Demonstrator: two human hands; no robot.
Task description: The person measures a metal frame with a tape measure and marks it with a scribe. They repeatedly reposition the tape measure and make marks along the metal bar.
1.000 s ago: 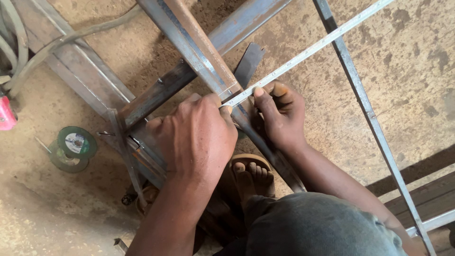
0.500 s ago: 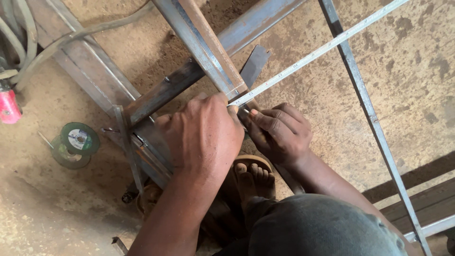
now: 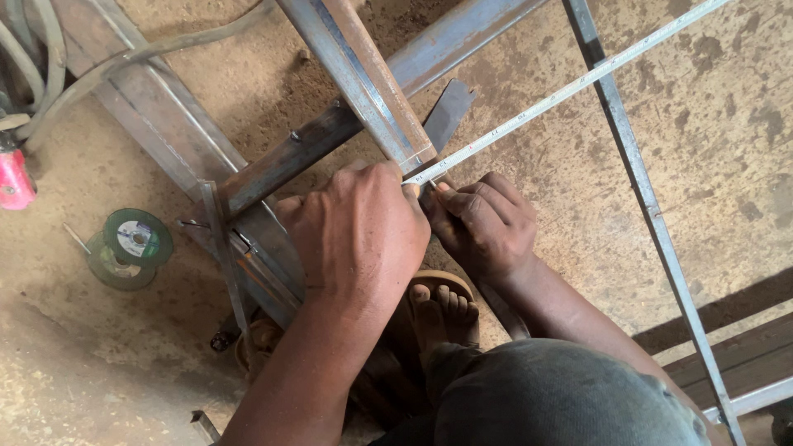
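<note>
A dusty concrete floor [image 3: 702, 149] fills the view, and across it lies a welded frame of steel bars. The big rusty angle bar [image 3: 359, 78] runs down from the top edge and ends right at the hands, crossing a darker flat bar [image 3: 330, 140] that slants from upper right to lower left. A thin metal rod [image 3: 640, 198] runs down the right side. Over it stretches a long steel tape measure [image 3: 570, 87], from the top right corner down to the angle bar's end.

The tape's near end sits between the two hands. The left hand [image 3: 359, 235] lies knuckles up, palm down, fingers curled over the bar end and covering the tape's tip. The right hand [image 3: 483, 223] is just beside it, touching, fingers bunched narrow and pinching a small pointed marker against the tape edge. A sandalled foot [image 3: 442, 306] shows just below the hands. Off to the left, green cutting discs [image 3: 128, 244] rest on the floor.
</note>
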